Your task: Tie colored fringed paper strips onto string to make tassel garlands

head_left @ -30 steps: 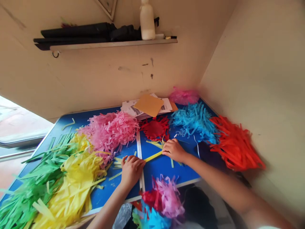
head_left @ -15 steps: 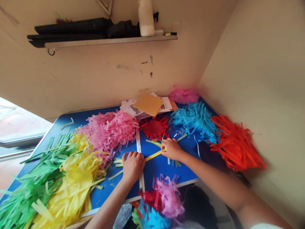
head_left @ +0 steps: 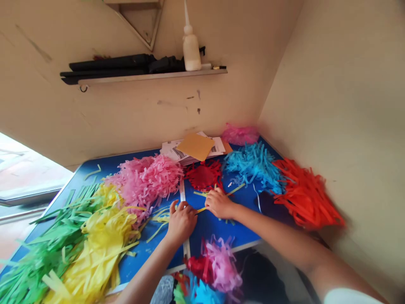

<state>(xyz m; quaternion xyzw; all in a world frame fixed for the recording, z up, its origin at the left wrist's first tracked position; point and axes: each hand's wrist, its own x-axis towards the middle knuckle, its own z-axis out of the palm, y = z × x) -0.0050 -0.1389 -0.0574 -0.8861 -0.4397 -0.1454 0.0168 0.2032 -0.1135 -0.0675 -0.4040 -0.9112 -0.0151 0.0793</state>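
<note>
Over the middle of the blue table (head_left: 215,230), a yellow paper strip (head_left: 201,210) runs between my two hands. My left hand (head_left: 182,219) is closed on its left part, with fringed yellow ends showing past the knuckles. My right hand (head_left: 219,203) pinches the other end, more yellow fringe poking out around the fingers. Just beyond the right hand lies a fringed red paper piece (head_left: 204,175). Close to the left hand are a pink fringed heap (head_left: 148,173) and a yellow fringed heap (head_left: 104,240). The fingertips of both hands are partly hidden.
Green fringe (head_left: 53,236) covers the table's left. Blue fringe (head_left: 253,164) and orange-red fringe (head_left: 306,194) lie at right. Papers (head_left: 171,145) sit against the wall. Above, a shelf (head_left: 152,77) holds a glue bottle (head_left: 191,50). A multicoloured fringed bunch (head_left: 218,264) is at the front edge.
My hands have drawn closer together, so less of the yellow strip shows between them. The camera view has tilted up, showing more of the bottle and shelf.
</note>
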